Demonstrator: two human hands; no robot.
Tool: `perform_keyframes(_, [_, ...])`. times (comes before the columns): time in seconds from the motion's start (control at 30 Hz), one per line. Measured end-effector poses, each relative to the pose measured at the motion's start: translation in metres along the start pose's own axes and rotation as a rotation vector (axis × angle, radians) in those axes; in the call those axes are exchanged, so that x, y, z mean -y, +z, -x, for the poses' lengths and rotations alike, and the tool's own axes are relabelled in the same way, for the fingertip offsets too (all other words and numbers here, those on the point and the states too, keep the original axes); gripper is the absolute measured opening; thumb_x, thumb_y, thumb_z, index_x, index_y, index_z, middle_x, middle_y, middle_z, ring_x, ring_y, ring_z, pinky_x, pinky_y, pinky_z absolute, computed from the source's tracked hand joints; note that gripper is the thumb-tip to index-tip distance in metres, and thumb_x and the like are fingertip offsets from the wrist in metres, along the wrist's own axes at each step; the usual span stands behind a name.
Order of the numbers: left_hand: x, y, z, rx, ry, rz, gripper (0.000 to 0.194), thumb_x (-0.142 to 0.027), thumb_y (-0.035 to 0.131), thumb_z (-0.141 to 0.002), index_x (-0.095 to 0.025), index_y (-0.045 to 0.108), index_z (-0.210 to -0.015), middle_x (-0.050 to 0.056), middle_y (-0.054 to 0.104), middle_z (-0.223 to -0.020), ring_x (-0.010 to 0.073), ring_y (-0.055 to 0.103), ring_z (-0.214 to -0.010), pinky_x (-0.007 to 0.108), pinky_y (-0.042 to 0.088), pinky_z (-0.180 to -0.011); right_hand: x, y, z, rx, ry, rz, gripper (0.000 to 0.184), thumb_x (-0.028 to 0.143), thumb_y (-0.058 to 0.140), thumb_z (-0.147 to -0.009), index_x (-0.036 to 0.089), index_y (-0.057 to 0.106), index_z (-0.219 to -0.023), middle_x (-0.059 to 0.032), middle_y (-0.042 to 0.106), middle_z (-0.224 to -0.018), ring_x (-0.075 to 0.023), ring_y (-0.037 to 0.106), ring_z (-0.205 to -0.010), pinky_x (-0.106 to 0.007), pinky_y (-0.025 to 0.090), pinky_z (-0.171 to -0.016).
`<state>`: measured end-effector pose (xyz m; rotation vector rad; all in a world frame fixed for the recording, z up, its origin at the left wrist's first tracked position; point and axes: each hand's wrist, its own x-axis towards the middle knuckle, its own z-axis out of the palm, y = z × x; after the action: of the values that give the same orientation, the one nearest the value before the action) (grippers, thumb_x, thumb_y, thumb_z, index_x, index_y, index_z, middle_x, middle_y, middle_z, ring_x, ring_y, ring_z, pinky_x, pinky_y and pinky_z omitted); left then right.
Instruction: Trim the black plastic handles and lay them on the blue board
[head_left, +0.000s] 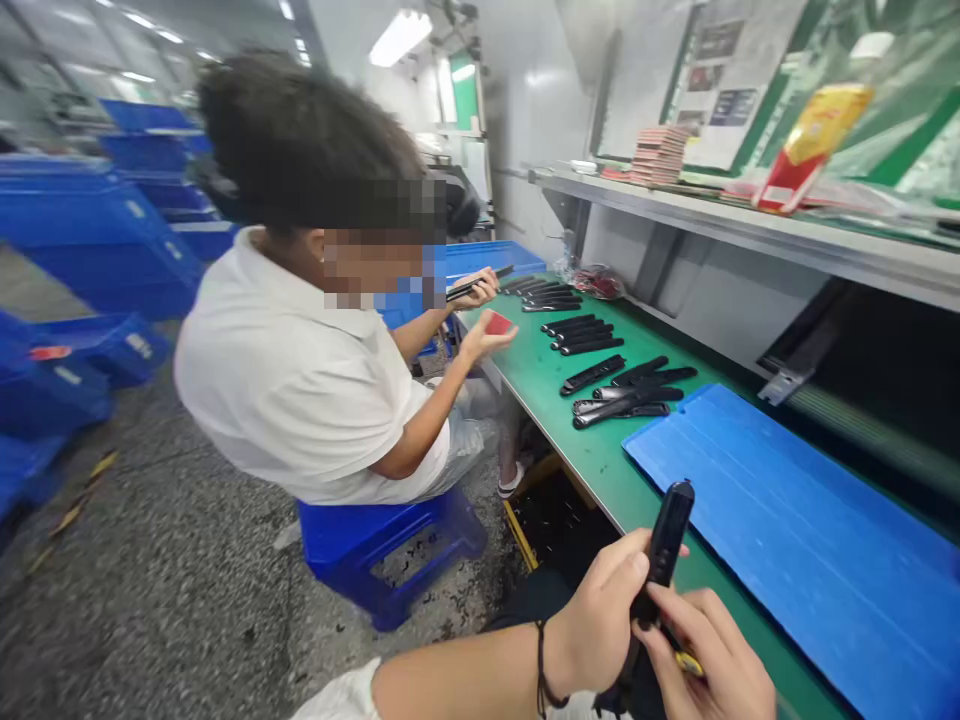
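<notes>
My left hand (604, 625), with a dark cord bracelet at the wrist, grips a long black plastic part (664, 545) that stands nearly upright. My right hand (709, 655) is close beside it, with its fingers against the lower end of the part. A small yellow item (688, 663) shows between those fingers, mostly hidden, so I cannot tell what it is. Both hands are above the near edge of a green workbench (600, 470). Several similar black parts (622, 390) lie in groups farther along the bench.
A blue corrugated plastic sheet (780, 540) lies on the bench to my right. A seated co-worker (300, 370) on a blue stool (382, 550) holds a black part and a red piece. A metal shelf (750, 225) runs above the bench. Blue crates (97, 240) stand at the left.
</notes>
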<state>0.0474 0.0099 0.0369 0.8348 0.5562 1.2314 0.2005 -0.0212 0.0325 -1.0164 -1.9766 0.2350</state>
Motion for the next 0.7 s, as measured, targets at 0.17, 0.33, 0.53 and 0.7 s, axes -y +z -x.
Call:
perform_keyframes(0.17, [-0.001, -0.005, 0.041, -0.161, -0.01, -0.217, 0.052, -0.055, 0.05, -0.104, -0.012, 0.067, -0.13, 0.004, 0.061, -0.078, 0.0142, 0.052, -0.066, 0.026, 0.045, -0.063, 0.017, 0.018, 0.002, -0.049, -0.139, -0.077, 0.02, 0.011, 0.061, -0.095, 0.02, 0.071, -0.109, -0.0024, 0.064, -0.076, -0.0139, 0.06, -0.065, -0.027, 0.045, -0.057])
perform_keyframes(0.33, [0.004, -0.002, 0.055, -0.156, -0.141, -0.194, 0.057, -0.06, 0.052, -0.101, -0.014, 0.064, -0.131, 0.0, 0.059, -0.067, 0.0118, 0.048, -0.046, 0.024, 0.039, -0.043, 0.04, 0.022, 0.008, -0.093, 0.152, -0.336, 0.014, 0.013, 0.058, -0.099, 0.022, 0.068, -0.096, 0.0034, 0.059, -0.071, -0.008, 0.054, -0.05, -0.023, 0.043, -0.05])
perform_keyframes(0.53, [-0.033, -0.028, 0.037, -0.433, -0.012, 0.039, 0.041, -0.048, 0.056, -0.099, -0.016, 0.058, -0.124, -0.001, 0.059, -0.072, 0.012, 0.05, -0.048, 0.022, 0.042, -0.04, 0.028, 0.033, -0.003, -0.162, -0.103, -0.207, 0.032, 0.007, 0.064, -0.093, 0.022, 0.068, -0.121, -0.0049, 0.076, -0.091, -0.0166, 0.07, -0.076, -0.029, 0.054, -0.067])
perform_keyframes(0.7, [-0.059, -0.042, 0.027, -0.629, 0.064, 0.227, 0.025, -0.034, 0.045, -0.102, -0.016, 0.056, -0.115, -0.001, 0.054, -0.072, 0.0111, 0.048, -0.049, 0.019, 0.038, -0.039, 0.014, 0.07, 0.002, -0.048, -0.009, -0.143, 0.044, 0.022, 0.06, -0.1, 0.019, 0.054, -0.144, -0.0051, 0.072, -0.091, -0.0167, 0.068, -0.074, -0.029, 0.053, -0.064])
